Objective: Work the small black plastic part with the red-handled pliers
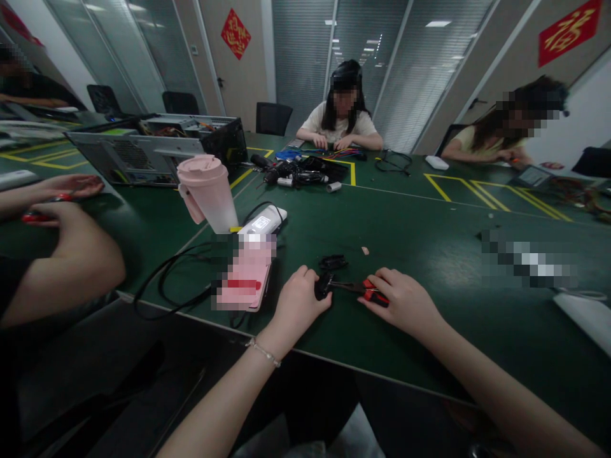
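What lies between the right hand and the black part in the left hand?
Head view: red-handled pliers, held in the right hand, reach across to the black part in the left hand.

"What carries the things?"
"A dark green table [420, 235] with yellow marking lines [354, 174]."
"And what lies on it?"
"Near the front edge, small black pieces [333, 262]; to their left, a looped black cable [159, 299] and an upright, lidded pink-and-white cup [209, 191]. Farther back, an opened computer case [109, 159] and a drill [272, 175]."
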Demonstrator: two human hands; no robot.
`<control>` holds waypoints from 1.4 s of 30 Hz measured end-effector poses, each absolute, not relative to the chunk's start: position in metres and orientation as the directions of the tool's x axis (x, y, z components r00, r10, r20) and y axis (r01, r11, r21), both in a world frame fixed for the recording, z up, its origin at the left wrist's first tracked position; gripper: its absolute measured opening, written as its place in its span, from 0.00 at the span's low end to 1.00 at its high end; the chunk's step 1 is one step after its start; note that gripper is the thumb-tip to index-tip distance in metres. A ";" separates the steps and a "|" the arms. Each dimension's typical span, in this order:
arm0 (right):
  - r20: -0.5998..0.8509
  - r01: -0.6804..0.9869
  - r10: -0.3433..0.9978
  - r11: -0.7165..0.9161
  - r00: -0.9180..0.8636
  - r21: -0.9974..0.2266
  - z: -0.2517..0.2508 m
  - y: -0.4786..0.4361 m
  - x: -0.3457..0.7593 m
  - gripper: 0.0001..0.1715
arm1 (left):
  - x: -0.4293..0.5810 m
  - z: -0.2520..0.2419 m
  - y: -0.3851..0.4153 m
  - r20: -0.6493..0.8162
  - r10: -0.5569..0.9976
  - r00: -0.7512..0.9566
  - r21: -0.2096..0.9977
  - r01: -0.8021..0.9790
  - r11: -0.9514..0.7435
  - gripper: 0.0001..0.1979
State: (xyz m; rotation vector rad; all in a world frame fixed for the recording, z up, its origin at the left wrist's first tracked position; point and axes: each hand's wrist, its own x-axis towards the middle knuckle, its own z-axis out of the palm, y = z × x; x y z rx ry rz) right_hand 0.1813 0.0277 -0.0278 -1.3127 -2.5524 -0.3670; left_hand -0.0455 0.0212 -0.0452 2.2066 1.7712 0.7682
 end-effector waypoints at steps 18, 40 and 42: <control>0.319 0.828 0.769 0.550 -0.554 0.110 -0.027 0.025 0.179 0.24 | -0.045 -0.043 0.021 0.252 0.957 0.142 0.454 0.856 -0.246 0.10; 0.284 0.827 0.777 0.544 -0.561 0.142 -0.023 0.023 0.176 0.22 | -0.046 -0.045 0.022 0.285 0.945 0.158 0.458 0.844 -0.280 0.11; 0.284 0.831 0.782 0.534 -0.555 0.152 -0.024 0.022 0.176 0.23 | -0.046 -0.045 0.022 0.283 0.945 0.161 0.456 0.844 -0.280 0.11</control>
